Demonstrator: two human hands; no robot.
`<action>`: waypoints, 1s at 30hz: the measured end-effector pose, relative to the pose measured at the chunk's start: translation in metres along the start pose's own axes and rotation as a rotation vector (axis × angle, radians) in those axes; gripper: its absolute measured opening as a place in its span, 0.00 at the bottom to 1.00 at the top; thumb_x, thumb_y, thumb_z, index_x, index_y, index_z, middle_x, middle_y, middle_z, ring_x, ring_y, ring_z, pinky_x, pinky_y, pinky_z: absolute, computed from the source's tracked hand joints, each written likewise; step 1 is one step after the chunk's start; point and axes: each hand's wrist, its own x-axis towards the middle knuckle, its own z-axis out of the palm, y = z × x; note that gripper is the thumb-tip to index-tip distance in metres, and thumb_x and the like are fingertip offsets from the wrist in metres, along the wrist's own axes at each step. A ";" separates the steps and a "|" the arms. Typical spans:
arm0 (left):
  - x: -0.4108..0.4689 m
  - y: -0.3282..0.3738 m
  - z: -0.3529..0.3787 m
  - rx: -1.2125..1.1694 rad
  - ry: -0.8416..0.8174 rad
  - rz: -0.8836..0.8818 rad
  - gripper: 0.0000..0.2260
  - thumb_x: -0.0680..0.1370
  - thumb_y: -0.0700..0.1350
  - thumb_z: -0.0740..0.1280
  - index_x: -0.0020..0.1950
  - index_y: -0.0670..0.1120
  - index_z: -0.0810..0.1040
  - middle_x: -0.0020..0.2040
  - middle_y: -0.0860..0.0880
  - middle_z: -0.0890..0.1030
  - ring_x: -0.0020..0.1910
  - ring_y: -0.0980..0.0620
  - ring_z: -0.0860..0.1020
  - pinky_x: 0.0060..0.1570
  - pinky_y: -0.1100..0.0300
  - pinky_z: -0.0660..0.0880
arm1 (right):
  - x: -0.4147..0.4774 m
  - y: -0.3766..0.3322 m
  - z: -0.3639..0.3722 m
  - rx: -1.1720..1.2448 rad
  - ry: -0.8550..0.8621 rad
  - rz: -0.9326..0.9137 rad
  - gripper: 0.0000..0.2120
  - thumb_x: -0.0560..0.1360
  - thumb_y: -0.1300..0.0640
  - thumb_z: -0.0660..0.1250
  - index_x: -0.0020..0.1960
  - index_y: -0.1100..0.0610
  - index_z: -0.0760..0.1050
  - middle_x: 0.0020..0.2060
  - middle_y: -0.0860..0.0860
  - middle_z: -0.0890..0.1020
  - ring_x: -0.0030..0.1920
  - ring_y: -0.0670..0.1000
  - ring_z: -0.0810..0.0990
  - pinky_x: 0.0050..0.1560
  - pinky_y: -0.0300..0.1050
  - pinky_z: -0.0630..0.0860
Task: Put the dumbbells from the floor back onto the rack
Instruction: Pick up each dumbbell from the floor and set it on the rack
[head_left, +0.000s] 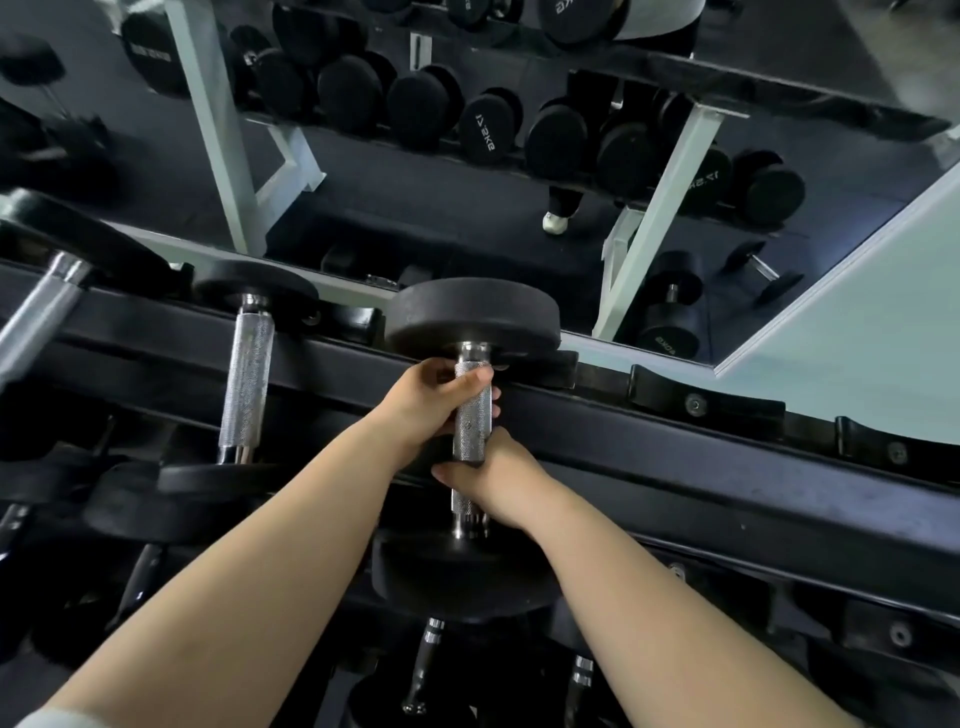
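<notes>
Both hands clamped on knurled steel handle of black dumbbell (471, 426). Left hand (426, 400) wraps far part of handle, right hand (498, 478) near part. Dumbbell lies across top tier of black rack (675, 431), far head over back rail. Neighbouring dumbbell (247, 379) racked just left. Mirror (467, 182) behind reflects more dumbbells.

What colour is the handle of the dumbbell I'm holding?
Silver, with a knurled texture; head view shows it best.
</notes>
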 end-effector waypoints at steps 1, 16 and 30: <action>0.000 0.000 0.001 0.004 0.016 0.008 0.05 0.76 0.42 0.63 0.40 0.46 0.74 0.38 0.47 0.80 0.28 0.58 0.80 0.37 0.60 0.79 | -0.001 0.000 0.000 0.002 0.011 -0.001 0.27 0.72 0.52 0.66 0.66 0.62 0.63 0.48 0.53 0.72 0.47 0.52 0.73 0.45 0.43 0.68; 0.008 -0.005 0.009 0.030 0.017 -0.017 0.05 0.76 0.44 0.63 0.42 0.45 0.72 0.39 0.45 0.80 0.28 0.59 0.81 0.32 0.66 0.79 | 0.010 0.006 -0.002 0.133 -0.014 0.009 0.21 0.70 0.54 0.64 0.61 0.59 0.69 0.40 0.51 0.77 0.37 0.47 0.75 0.32 0.38 0.69; -0.015 0.004 -0.015 0.368 0.376 0.121 0.05 0.75 0.47 0.64 0.45 0.46 0.75 0.44 0.45 0.81 0.44 0.49 0.82 0.49 0.58 0.80 | -0.001 0.018 -0.006 0.247 0.108 -0.013 0.27 0.69 0.44 0.68 0.60 0.58 0.67 0.49 0.51 0.77 0.51 0.52 0.77 0.54 0.48 0.76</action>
